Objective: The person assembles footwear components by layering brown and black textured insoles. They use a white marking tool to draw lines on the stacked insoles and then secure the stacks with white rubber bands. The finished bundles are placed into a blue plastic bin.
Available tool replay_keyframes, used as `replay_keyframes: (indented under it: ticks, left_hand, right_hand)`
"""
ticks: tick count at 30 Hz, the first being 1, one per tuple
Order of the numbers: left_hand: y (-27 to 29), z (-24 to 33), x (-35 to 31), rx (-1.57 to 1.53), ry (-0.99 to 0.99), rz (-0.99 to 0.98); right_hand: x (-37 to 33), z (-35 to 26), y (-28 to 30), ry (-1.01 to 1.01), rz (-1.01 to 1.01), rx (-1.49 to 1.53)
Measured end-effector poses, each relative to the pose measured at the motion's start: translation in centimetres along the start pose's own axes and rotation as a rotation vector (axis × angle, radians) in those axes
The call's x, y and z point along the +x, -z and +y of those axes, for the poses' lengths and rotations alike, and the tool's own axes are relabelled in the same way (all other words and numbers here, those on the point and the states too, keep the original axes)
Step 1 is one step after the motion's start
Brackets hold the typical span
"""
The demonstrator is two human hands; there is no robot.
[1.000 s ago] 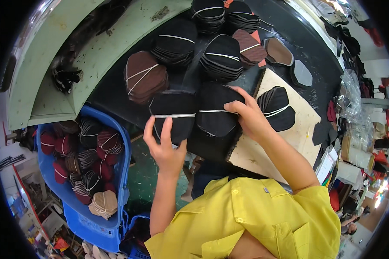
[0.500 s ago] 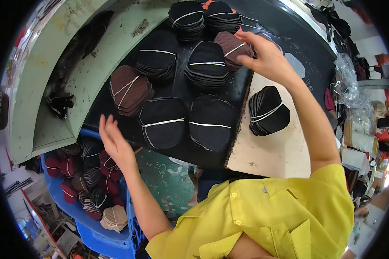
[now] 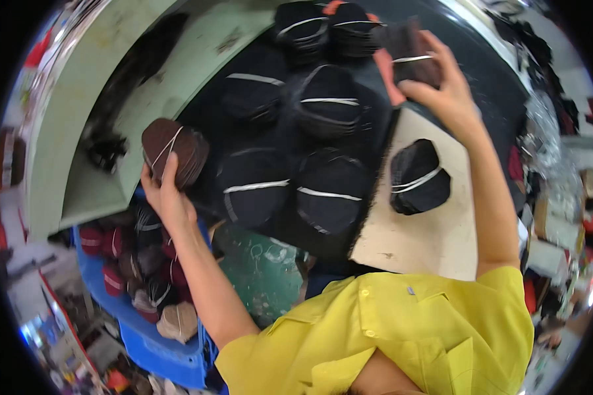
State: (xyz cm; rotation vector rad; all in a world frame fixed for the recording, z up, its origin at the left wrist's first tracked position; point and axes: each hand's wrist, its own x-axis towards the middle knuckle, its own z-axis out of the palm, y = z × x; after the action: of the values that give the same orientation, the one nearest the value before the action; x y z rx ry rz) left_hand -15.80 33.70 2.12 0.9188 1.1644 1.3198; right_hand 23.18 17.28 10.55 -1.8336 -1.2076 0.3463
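Note:
My left hand [image 3: 172,203] grips a brown bundle of rounded fabric pieces [image 3: 184,153], tied with crossed white bands, at the left end of the black table. At the far right, my right hand [image 3: 453,99] holds another dark brown fabric bundle [image 3: 412,52] with one white band, blurred by motion. Between the hands lie several black banded bundles, among them a front left one [image 3: 254,204] and a front right one [image 3: 329,209]. A single black bundle [image 3: 420,178] rests on the cream board [image 3: 408,240].
A blue crate [image 3: 105,293] at lower left holds several maroon, black, grey and beige bundles. The pale green curved trough [image 3: 95,201] borders the table on the left. An orange-red strip [image 3: 387,76] lies by the cream board's far end. Clear plastic wrapping [image 3: 540,131] hangs at right.
My left hand has taken hold of the left brown bundle and shifted it up and left. My right hand has moved right with its brown bundle, uncovering the orange-red strip.

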Motion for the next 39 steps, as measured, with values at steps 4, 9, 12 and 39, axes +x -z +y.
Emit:
replay_keyframes:
  ticks: [4,9,12,39]
  left_hand:
    - [3.0,0.1,1.7,-0.073,-0.063,0.092]
    - [3.3,0.8,-0.2,0.521,-0.192,0.326]
    - [5.2,-2.2,0.7,0.646,-0.454,0.346]
    - [19.9,8.7,-14.1,-0.151,-0.066,0.441]
  right_hand:
    - [0.5,-6.3,-4.3,0.212,-0.228,0.135]
    - [1.4,-13.6,-18.1,0.709,-0.295,-0.132]
    - [3.6,-13.6,-24.8,0.765,-0.211,-0.394]
    - [-11.6,-21.5,-22.6,0.413,-0.85,0.373]
